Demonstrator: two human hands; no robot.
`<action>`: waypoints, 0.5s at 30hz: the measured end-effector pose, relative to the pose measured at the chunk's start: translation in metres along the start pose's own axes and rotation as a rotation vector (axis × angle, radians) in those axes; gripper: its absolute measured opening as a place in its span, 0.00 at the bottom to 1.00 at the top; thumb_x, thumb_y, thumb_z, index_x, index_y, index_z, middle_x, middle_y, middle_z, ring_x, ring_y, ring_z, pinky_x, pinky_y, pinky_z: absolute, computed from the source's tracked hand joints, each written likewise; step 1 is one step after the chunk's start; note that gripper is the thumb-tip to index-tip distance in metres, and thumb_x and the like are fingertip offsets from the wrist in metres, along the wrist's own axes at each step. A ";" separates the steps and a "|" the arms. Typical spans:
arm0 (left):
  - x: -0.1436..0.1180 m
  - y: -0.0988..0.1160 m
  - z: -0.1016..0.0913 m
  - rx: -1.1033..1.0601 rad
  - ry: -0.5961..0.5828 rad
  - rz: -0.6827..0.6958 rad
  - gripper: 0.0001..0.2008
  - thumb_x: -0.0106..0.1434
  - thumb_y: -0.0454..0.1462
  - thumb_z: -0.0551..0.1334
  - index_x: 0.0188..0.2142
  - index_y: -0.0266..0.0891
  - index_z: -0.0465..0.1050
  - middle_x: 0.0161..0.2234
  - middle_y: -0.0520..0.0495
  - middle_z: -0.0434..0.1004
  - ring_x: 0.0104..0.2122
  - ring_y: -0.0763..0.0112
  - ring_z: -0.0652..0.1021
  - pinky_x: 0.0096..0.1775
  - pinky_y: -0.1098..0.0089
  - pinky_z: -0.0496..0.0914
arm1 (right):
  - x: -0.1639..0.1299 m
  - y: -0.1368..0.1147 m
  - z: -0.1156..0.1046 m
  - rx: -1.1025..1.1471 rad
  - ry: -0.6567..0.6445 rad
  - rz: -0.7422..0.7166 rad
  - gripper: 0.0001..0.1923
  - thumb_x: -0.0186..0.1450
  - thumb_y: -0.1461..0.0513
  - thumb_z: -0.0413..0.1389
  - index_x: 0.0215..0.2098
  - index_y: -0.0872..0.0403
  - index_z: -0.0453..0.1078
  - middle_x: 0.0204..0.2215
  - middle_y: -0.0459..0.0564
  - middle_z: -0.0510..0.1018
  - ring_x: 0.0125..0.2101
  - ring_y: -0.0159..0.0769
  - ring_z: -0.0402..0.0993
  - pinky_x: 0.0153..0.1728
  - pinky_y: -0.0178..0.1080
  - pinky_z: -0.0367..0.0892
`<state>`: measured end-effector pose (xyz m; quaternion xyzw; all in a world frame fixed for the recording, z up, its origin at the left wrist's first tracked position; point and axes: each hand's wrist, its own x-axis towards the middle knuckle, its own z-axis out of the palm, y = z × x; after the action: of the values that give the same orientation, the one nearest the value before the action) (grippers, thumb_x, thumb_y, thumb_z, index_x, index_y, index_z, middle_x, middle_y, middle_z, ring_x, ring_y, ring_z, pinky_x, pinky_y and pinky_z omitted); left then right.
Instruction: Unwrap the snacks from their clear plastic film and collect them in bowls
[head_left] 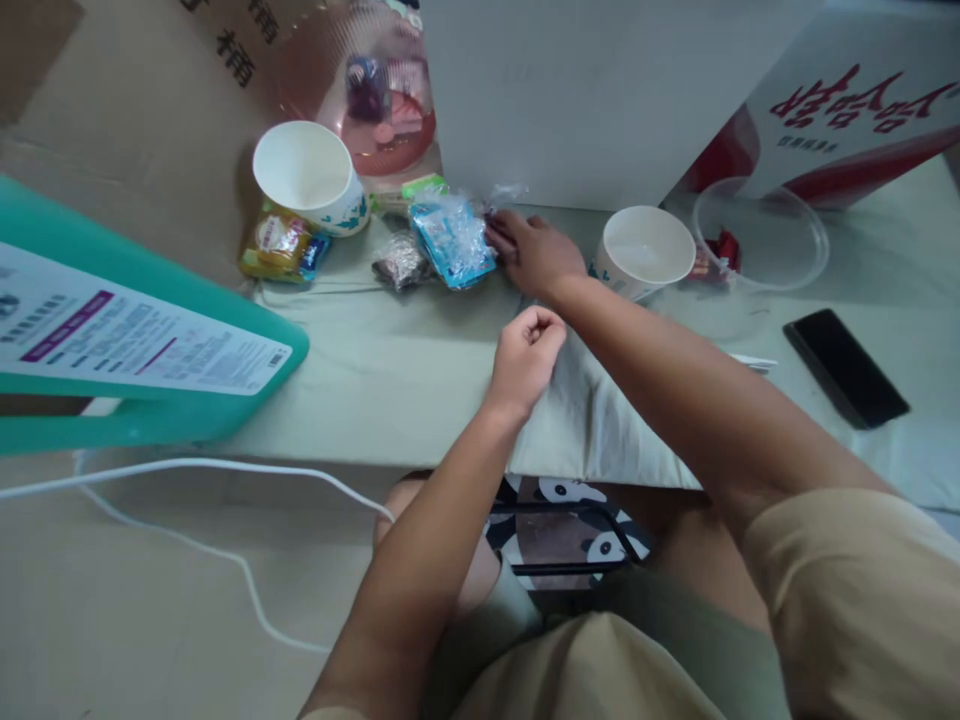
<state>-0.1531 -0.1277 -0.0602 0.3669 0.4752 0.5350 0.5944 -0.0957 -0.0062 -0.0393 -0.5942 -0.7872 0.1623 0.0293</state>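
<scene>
My left hand (528,358) is curled into a fist just above the cloth-covered table, and whatever it may hold is hidden. Beyond it, my right hand (537,252) reaches left, its bent fingers close together at the right edge of a blue packet (450,240) with clear crinkled wrapping. What those fingertips grip is too blurred to make out. Beside the blue packet lies a dark packet in clear wrap (402,262), and a green packet (424,186) is behind it. A white paper cup (646,250) stands close to my right wrist.
Another paper cup (309,180) stands behind a yellow snack packet (279,245). Farther right are a clear plastic bowl (787,235), a red packet (724,250) and a phone (846,368). Boxes (585,110) line the back; a teal panel (281,350) and white cable (225,464) are left.
</scene>
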 end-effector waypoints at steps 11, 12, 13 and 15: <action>-0.002 -0.003 -0.005 -0.076 0.018 -0.301 0.28 0.63 0.42 0.70 0.58 0.47 0.60 0.42 0.48 0.77 0.38 0.68 0.79 0.41 0.66 0.75 | -0.171 0.031 0.041 0.122 0.226 0.069 0.35 0.68 0.59 0.54 0.72 0.47 0.59 0.67 0.61 0.68 0.59 0.62 0.73 0.50 0.58 0.76; -0.003 -0.007 -0.004 -0.030 -0.005 -0.255 0.33 0.62 0.40 0.70 0.62 0.50 0.57 0.42 0.49 0.77 0.39 0.66 0.79 0.43 0.64 0.76 | -0.183 0.034 0.045 0.142 0.238 0.014 0.36 0.67 0.59 0.55 0.73 0.48 0.58 0.69 0.61 0.66 0.61 0.61 0.72 0.51 0.58 0.76; -0.003 -0.011 -0.004 0.042 -0.013 -0.188 0.35 0.62 0.39 0.70 0.63 0.53 0.57 0.42 0.49 0.77 0.40 0.65 0.80 0.46 0.62 0.75 | -0.192 0.039 0.047 0.174 0.246 -0.049 0.37 0.67 0.59 0.56 0.73 0.50 0.57 0.70 0.60 0.66 0.63 0.59 0.71 0.53 0.57 0.76; 0.000 -0.019 -0.004 0.194 -0.009 -0.036 0.31 0.62 0.38 0.70 0.62 0.53 0.62 0.45 0.50 0.78 0.43 0.64 0.80 0.52 0.60 0.74 | -0.203 0.051 0.049 0.278 0.256 -0.209 0.36 0.67 0.59 0.56 0.73 0.51 0.57 0.69 0.59 0.67 0.64 0.54 0.70 0.58 0.56 0.74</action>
<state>-0.1514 -0.1315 -0.0796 0.4166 0.5287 0.4740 0.5676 -0.0011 -0.1964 -0.0706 -0.5154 -0.8043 0.1887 0.2275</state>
